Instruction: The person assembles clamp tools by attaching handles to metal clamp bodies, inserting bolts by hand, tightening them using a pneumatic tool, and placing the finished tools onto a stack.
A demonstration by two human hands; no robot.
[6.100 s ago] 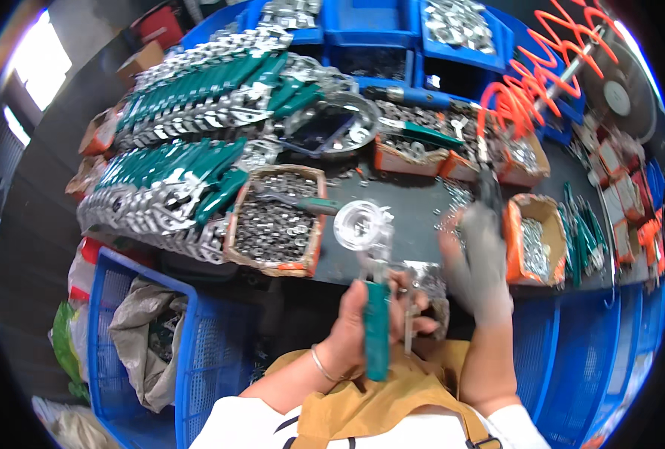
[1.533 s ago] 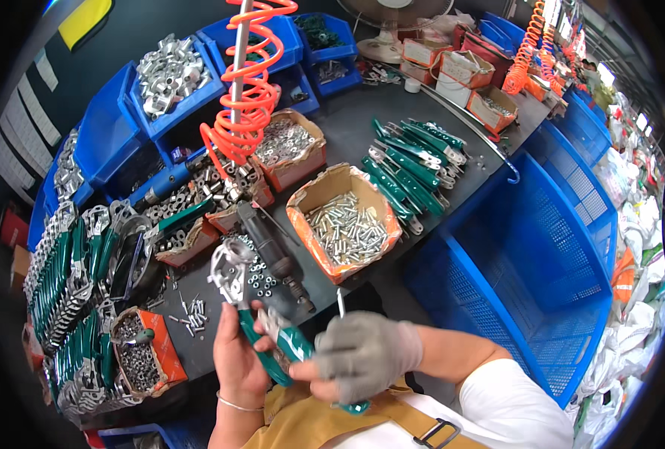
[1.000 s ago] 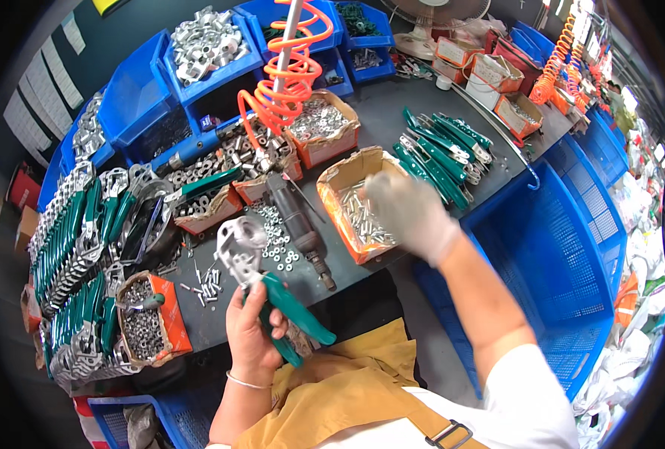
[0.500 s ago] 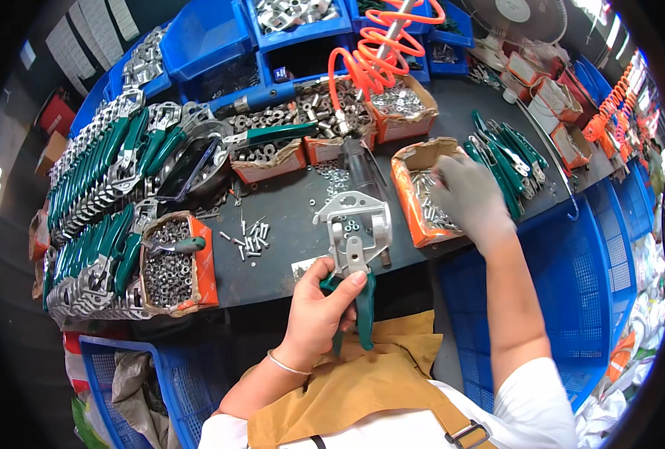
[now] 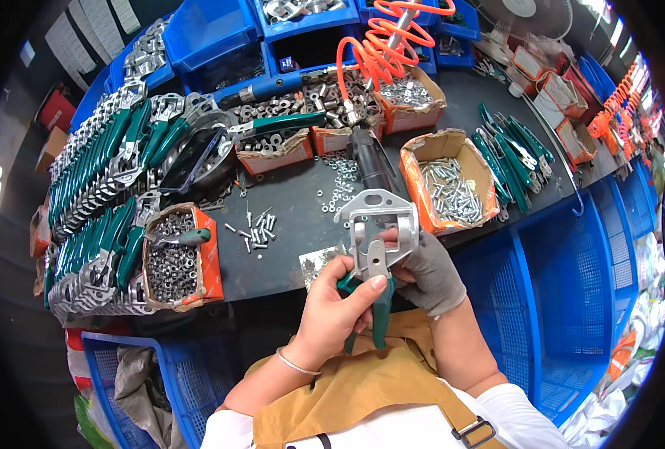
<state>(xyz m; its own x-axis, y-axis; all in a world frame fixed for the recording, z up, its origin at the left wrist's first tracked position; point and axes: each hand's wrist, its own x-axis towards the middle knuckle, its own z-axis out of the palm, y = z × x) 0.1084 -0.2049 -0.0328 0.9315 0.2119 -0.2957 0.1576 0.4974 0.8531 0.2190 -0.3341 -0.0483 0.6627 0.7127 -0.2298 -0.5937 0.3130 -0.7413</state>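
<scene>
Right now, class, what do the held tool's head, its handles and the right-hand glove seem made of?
Tool head: likely bare metal, silvery grey, edges catching light. Handles: green, smooth and slightly glossy, perhaps plastic-coated metal. Glove: apparently fabric, matte grey, fitting closely.

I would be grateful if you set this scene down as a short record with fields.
Left hand: bare, gripping a green-handled metal tool below its head
Right hand: grey-gloved, at the right side of the tool's head, fingers partly hidden; whether it holds a part cannot be told
Bench: dark, with loose pins left of the tool and small nuts beyond it
Beyond right hand: open pin box
Far left: rows of green-handled tools
Lower right: blue crates
</scene>
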